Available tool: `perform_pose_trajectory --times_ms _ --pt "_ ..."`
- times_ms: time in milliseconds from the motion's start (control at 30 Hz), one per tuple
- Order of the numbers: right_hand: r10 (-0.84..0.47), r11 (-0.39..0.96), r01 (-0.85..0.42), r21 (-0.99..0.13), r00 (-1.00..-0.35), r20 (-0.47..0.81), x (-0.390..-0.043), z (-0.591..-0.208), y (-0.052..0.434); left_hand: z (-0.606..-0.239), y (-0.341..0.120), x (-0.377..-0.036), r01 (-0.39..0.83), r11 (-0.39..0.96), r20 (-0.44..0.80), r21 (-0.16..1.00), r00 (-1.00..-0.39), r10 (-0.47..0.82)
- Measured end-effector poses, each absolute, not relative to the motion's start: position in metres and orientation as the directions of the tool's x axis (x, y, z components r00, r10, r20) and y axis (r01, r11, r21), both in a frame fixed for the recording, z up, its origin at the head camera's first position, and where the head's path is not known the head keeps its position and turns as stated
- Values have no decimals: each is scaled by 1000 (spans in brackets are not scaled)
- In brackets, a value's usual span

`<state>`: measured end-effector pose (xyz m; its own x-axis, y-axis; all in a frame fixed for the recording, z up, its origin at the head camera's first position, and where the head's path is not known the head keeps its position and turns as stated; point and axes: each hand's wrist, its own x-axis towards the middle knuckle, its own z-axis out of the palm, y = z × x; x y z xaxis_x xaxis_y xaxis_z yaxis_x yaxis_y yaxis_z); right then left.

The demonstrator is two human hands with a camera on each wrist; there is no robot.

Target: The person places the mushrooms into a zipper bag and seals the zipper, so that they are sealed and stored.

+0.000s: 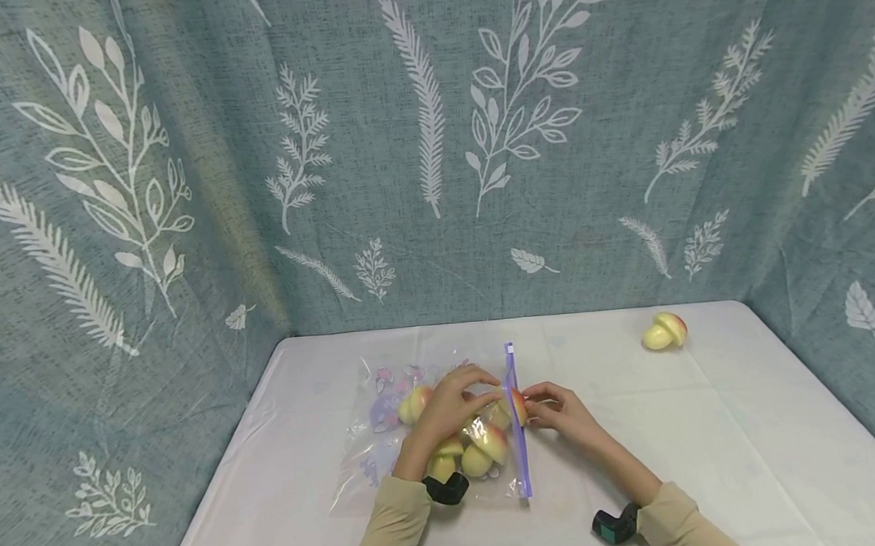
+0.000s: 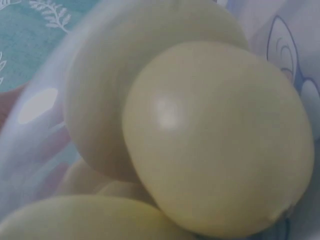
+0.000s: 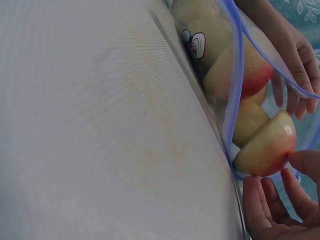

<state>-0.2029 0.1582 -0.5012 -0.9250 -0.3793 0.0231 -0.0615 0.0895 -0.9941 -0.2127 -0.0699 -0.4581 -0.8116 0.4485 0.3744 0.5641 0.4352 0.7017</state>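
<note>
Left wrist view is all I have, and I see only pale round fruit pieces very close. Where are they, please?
Observer: Inside a clear zip bag lying on the white table.
Operator: What does the right hand do?
Observer: The right hand holds a red-yellow fruit piece at the bag's blue zip opening.
Operator: And the left hand?
Observer: The left hand rests on top of the bag, near the opening.
Operator: Any fruit left outside?
Observer: Yes, one mushroom-shaped piece lies far right on the table.
</note>
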Motion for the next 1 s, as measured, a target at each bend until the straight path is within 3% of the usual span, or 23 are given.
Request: perform_pose_trajectory --times_ms 467,1000 --pt "-411 127 -106 -986 -910 45 -204 -499 161 -458 -70 -212 536 458 351 710 -832 429" --pt "-490 152 -133 -980 -871 42 -204 -496 159 -458 -70 -212 589 484 407 647 -804 433"
